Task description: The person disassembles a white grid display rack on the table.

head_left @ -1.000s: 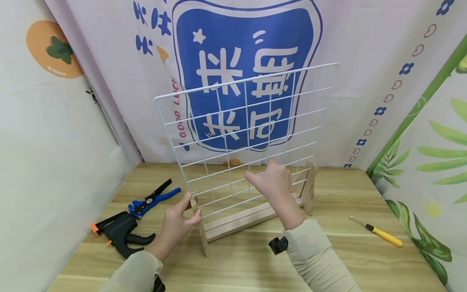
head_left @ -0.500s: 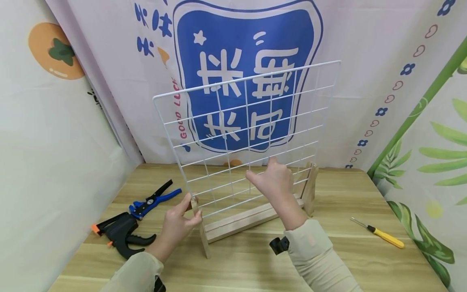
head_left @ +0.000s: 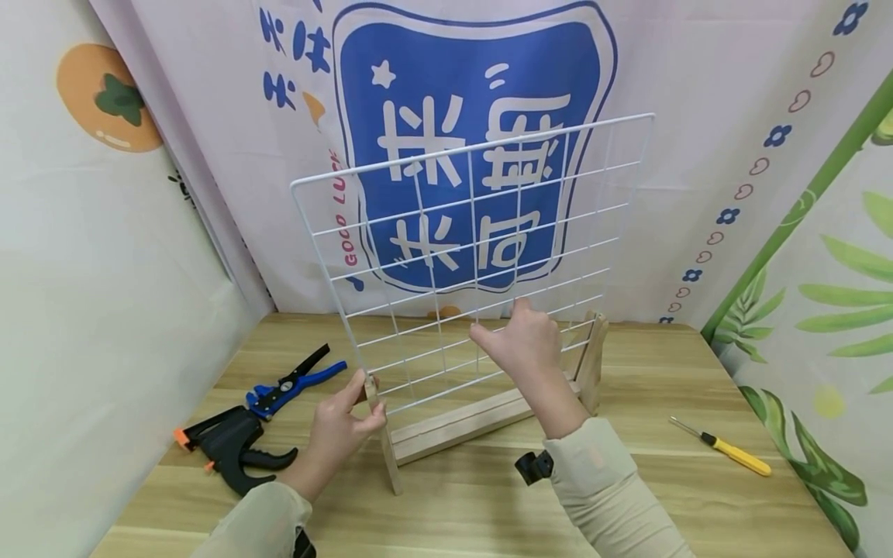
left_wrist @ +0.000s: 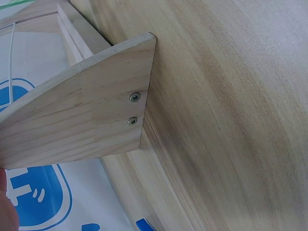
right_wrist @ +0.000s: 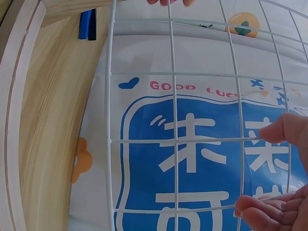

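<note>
Holding the white wire grid panel (head_left: 474, 256) upright at the centre of the frame, I have its lower edge sitting at the slot of the pale wooden stand (head_left: 481, 415) just below. My right hand (head_left: 523, 345) has its fingers curled through the lower wires, gripping the panel, while my left hand (head_left: 345, 422) pinches the stand's left wooden end foot (head_left: 380, 430) at the lower left of the mesh, thumb and fingers closed on the board. I judge this to be the seating step: the next move calls for easing the panel straight down along the slot, with both bottom corners level. On the light wooden tabletop (head_left: 453, 511) there is room in front of the stand. To the left lie blue-handled pliers (head_left: 293, 380) and a black clamp with orange tips (head_left: 230, 449), well apart; a yellow-handled screwdriver (head_left: 725, 446) lies at the right. The printed blue-and-white backdrop (head_left: 474, 70) hangs close behind the panel's top edge.
</note>
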A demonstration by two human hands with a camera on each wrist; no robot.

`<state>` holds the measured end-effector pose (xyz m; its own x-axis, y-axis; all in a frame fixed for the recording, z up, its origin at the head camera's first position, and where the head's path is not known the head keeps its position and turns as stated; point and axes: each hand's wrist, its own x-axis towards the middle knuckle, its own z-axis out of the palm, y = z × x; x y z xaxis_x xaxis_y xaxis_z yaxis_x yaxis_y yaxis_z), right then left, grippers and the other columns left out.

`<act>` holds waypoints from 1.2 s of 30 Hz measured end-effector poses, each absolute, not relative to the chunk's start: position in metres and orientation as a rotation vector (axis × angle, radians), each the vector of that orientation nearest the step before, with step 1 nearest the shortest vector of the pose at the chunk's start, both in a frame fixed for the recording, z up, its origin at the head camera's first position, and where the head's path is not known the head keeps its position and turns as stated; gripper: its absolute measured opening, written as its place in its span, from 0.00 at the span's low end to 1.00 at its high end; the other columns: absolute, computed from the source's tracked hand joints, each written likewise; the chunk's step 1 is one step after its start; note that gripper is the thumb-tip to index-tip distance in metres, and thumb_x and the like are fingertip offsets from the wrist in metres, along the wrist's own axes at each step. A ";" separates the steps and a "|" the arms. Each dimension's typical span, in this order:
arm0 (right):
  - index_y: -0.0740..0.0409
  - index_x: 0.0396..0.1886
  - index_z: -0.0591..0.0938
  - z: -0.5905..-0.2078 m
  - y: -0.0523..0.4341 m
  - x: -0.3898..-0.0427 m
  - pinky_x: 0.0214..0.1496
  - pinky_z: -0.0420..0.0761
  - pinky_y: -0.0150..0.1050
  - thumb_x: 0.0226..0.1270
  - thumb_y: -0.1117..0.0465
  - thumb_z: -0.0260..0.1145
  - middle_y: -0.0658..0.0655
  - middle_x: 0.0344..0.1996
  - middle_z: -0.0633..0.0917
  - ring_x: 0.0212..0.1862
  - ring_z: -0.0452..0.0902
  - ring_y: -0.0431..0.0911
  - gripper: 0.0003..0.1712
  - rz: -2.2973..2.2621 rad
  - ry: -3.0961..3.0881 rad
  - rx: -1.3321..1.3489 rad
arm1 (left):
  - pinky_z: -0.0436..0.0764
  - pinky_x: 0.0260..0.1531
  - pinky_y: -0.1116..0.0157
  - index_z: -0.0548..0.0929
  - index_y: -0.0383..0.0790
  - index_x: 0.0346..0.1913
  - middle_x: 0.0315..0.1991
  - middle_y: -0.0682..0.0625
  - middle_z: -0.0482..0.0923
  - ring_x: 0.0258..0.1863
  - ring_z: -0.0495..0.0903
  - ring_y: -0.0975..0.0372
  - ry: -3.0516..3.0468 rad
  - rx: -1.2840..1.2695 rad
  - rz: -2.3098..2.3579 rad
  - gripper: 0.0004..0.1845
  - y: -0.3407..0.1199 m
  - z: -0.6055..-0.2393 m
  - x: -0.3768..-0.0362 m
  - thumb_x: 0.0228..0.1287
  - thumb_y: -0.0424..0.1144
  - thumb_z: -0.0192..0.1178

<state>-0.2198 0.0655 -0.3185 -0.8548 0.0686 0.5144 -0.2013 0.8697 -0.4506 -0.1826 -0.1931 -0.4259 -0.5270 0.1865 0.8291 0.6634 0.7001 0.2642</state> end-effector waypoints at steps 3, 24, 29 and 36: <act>0.61 0.21 0.71 -0.317 0.065 -0.220 0.10 0.46 0.30 0.41 0.41 0.64 0.47 0.07 0.56 0.11 0.49 0.40 0.26 0.674 -2.514 0.103 | 0.81 0.23 0.67 0.77 0.31 0.36 0.31 0.41 0.84 0.24 0.84 0.55 -2.062 -0.652 -0.721 0.17 -0.193 -0.426 -0.182 0.36 0.31 0.62; 0.52 0.12 0.61 -0.309 0.065 -0.220 0.10 0.47 0.31 0.38 0.44 0.65 0.47 0.07 0.56 0.12 0.49 0.40 0.24 0.702 -2.460 0.132 | 0.81 0.25 0.69 0.78 0.32 0.36 0.32 0.43 0.84 0.26 0.84 0.56 -2.069 -0.651 -0.712 0.19 -0.193 -0.426 -0.183 0.33 0.29 0.64; 0.51 0.13 0.60 -0.306 0.064 -0.220 0.10 0.47 0.30 0.39 0.43 0.65 0.46 0.07 0.56 0.12 0.48 0.39 0.25 0.698 -2.482 0.120 | 0.81 0.23 0.70 0.78 0.32 0.37 0.31 0.44 0.84 0.26 0.84 0.57 -2.075 -0.648 -0.697 0.19 -0.193 -0.424 -0.182 0.33 0.29 0.65; 0.52 0.13 0.60 -0.305 0.064 -0.219 0.10 0.47 0.30 0.39 0.43 0.65 0.46 0.07 0.57 0.12 0.48 0.39 0.25 0.695 -2.469 0.126 | 0.79 0.19 0.75 0.78 0.34 0.39 0.30 0.45 0.83 0.24 0.84 0.57 -2.076 -0.651 -0.704 0.20 -0.193 -0.425 -0.182 0.35 0.31 0.62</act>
